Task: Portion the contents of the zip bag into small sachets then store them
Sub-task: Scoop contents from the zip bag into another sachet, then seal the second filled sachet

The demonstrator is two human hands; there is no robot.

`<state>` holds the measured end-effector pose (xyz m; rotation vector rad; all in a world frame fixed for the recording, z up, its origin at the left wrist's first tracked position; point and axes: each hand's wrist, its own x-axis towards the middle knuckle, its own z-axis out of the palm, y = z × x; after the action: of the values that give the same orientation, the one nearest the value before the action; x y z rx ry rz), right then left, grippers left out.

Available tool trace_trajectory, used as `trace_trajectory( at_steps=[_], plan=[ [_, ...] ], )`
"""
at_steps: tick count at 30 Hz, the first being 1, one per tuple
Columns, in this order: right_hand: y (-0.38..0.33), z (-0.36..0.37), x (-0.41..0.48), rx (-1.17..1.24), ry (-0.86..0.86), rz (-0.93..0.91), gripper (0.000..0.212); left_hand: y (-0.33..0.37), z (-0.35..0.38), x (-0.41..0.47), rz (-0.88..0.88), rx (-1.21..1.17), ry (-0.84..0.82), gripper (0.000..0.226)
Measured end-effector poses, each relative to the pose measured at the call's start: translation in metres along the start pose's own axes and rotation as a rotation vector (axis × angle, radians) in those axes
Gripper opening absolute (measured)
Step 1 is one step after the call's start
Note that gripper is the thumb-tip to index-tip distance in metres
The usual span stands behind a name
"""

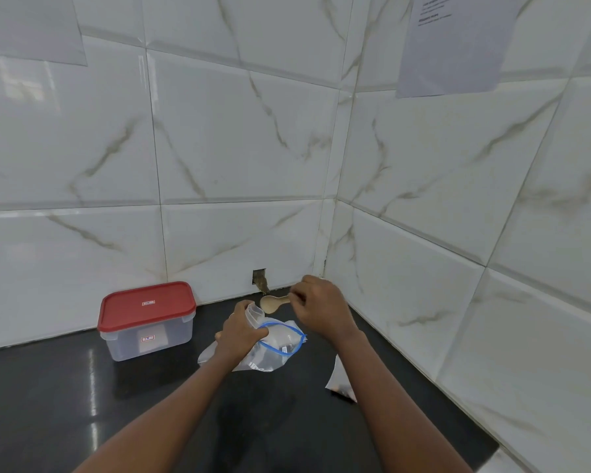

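A clear zip bag (277,346) with a blue zip rim lies open on the black counter (65,404), pale contents inside. My left hand (241,336) grips a small clear sachet (255,314) upright just above the bag's mouth. My right hand (321,307) pinches the handle of a beige spoon (273,303), whose bowl hangs beside the sachet's top. Another small sachet (338,382) lies on the counter to the right, partly hidden by my right forearm.
A clear plastic container with a red lid (147,319) stands shut at the left, against the wall. White marbled tiles close the corner behind and to the right. A small hole (259,278) in the wall sits just behind the spoon.
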<state>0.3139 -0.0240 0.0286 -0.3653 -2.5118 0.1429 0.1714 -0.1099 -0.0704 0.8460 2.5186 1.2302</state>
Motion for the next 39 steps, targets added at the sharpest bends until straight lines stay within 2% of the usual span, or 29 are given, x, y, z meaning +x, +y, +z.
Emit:
trace_trajectory(
  at_steps=[3, 8, 10, 13, 15, 19, 21, 23, 25, 26, 28, 29, 31, 33, 36, 39],
  plan=[
    [0.014, -0.002, -0.004, 0.140, 0.047, 0.221, 0.022, -0.003, -0.002, 0.000, -0.001, -0.035, 0.002, 0.067],
    [0.015, 0.012, -0.021, 0.070, -0.174, 0.341, 0.027, -0.005, -0.004, -0.003, 0.048, -0.049, 0.013, 0.063],
    [0.010, 0.028, -0.024, 0.045, -0.231, 0.471, 0.029, -0.006, -0.005, -0.004, 0.075, -0.032, -0.003, 0.062],
    [0.000, 0.051, -0.026, 0.176, -0.248, 0.732, 0.028, -0.007, -0.007, -0.007, 0.115, -0.044, -0.045, 0.064],
    [-0.004, 0.064, -0.028, 0.255, -0.284, 0.810, 0.031, -0.007, -0.009, -0.011, 0.131, -0.091, -0.067, 0.069],
    [-0.008, 0.074, -0.041, 0.206, -0.411, 0.793, 0.033, -0.006, -0.013, -0.017, 0.137, -0.222, -0.053, 0.081],
    [-0.004, 0.070, -0.046, 0.141, -0.419, 0.794, 0.032, -0.001, -0.015, -0.019, 0.156, -0.288, -0.017, 0.068],
    [0.001, 0.061, -0.047, 0.083, -0.411, 0.799, 0.032, 0.010, -0.019, -0.022, 0.118, -0.472, -0.035, 0.044],
    [0.008, 0.051, -0.046, 0.070, -0.373, 0.820, 0.032, 0.024, -0.023, -0.025, 0.066, -0.703, -0.127, 0.022],
    [0.010, 0.045, -0.044, 0.073, -0.331, 0.828, 0.030, 0.031, -0.025, -0.026, 0.057, -0.771, -0.184, 0.021],
    [0.015, 0.036, -0.039, 0.172, -0.220, 0.831, 0.024, 0.042, -0.026, -0.026, 0.028, -0.849, -0.324, 0.035],
    [0.019, 0.032, -0.036, 0.297, -0.154, 0.816, 0.022, 0.049, -0.024, -0.027, 0.010, -0.890, -0.377, 0.038],
    [0.022, 0.021, -0.032, 0.646, -0.054, 0.773, 0.026, 0.061, -0.018, -0.031, -0.022, -0.962, -0.393, 0.035],
    [0.019, 0.013, -0.029, 0.917, -0.035, 0.701, 0.026, 0.067, -0.012, -0.032, -0.015, -0.989, -0.369, 0.033],
    [0.020, 0.011, -0.030, 0.999, 0.000, 0.637, 0.022, 0.071, 0.000, -0.030, 0.067, -0.961, -0.415, 0.031],
    [0.033, 0.010, -0.034, 0.992, 0.133, 0.706, 0.009, 0.073, 0.007, -0.032, 0.097, -0.889, -0.406, 0.025]
  ],
)
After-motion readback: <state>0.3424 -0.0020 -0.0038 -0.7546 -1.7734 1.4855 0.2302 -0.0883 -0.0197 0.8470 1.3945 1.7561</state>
